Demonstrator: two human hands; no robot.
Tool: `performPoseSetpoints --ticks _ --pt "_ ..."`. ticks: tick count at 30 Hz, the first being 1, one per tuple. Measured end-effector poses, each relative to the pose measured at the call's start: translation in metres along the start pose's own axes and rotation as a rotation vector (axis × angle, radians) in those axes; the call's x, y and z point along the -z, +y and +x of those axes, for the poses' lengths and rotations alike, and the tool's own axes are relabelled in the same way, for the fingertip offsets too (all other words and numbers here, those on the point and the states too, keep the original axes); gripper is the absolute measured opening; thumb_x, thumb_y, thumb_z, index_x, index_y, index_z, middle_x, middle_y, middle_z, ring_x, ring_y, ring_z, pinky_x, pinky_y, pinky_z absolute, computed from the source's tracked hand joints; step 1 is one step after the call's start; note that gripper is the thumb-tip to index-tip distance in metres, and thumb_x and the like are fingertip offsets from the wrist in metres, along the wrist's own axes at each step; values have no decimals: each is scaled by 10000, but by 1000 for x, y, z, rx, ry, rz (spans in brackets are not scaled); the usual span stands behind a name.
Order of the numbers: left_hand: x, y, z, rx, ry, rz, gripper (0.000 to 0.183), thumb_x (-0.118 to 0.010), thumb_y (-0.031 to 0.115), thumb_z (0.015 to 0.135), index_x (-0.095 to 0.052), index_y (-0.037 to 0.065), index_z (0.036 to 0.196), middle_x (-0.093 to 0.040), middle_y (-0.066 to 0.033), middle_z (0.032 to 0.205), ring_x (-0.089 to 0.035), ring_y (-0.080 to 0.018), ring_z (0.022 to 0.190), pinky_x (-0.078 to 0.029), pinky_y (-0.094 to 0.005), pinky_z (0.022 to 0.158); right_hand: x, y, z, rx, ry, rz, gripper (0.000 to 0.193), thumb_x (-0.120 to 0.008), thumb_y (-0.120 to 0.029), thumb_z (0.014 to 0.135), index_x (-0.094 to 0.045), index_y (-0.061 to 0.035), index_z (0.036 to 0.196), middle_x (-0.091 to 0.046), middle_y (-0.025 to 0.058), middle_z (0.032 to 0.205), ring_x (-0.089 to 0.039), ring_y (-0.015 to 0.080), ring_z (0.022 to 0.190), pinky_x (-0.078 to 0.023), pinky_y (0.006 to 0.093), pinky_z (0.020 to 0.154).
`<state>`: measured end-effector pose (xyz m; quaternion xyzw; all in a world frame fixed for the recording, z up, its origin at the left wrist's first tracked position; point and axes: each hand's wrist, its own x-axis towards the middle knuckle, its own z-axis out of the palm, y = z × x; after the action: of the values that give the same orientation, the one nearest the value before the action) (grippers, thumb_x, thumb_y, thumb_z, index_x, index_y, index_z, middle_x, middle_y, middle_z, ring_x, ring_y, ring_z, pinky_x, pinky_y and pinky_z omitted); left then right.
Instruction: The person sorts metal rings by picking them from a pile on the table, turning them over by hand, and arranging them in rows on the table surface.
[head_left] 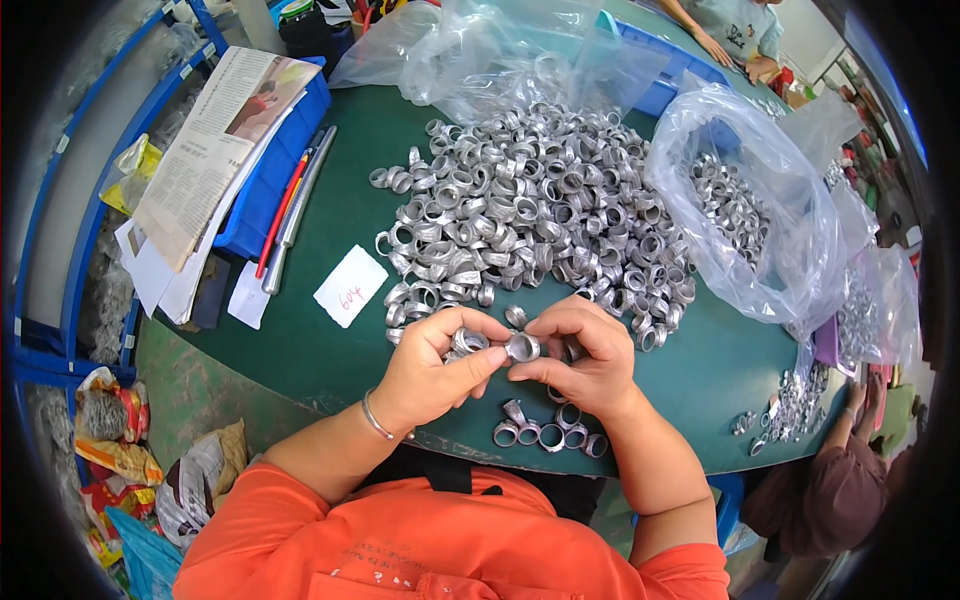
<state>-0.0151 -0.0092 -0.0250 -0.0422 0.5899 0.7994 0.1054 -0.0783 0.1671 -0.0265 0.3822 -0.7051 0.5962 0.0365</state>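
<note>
orange sleeves lowest; our left hand (430,368) and right hand (585,355) pinch one metal ring (521,347) between fingertips, over green table (330,340), ring pile (520,210) beyond, few rings (550,432) below.

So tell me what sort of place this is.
Probably a small factory sorting bench: a heap of metal rings on a green table, more rings bagged in clear plastic, blue parts bins alongside.

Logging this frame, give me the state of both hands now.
Left hand: closed on several silver metal rings.
Right hand: pinching one short silver metal ring.
</note>
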Motion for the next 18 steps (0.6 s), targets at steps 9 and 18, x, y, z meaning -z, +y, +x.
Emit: performPoseSetpoints --ticks 9,18 --pt "3 3 6 126 -108 -420 176 -488 81 856 -534 -8 1001 -598 -123 863 -572 -142 546 -397 -188 370 -7 -6 0 40 62 -54 262 -760 -53 635 -604 -26 844 -572 47 730 -490 102 553 -387 211 474" --pt "12 -2 10 -22 -121 -610 93 -547 23 813 -494 47 885 -561 -140 852 -576 -174 660 -398 -194 373 -6 8 -6 -319 -162 -504 185 -708 -189 690 -612 -40 740 -543 75 644 -552 215 551 -447 306 506"
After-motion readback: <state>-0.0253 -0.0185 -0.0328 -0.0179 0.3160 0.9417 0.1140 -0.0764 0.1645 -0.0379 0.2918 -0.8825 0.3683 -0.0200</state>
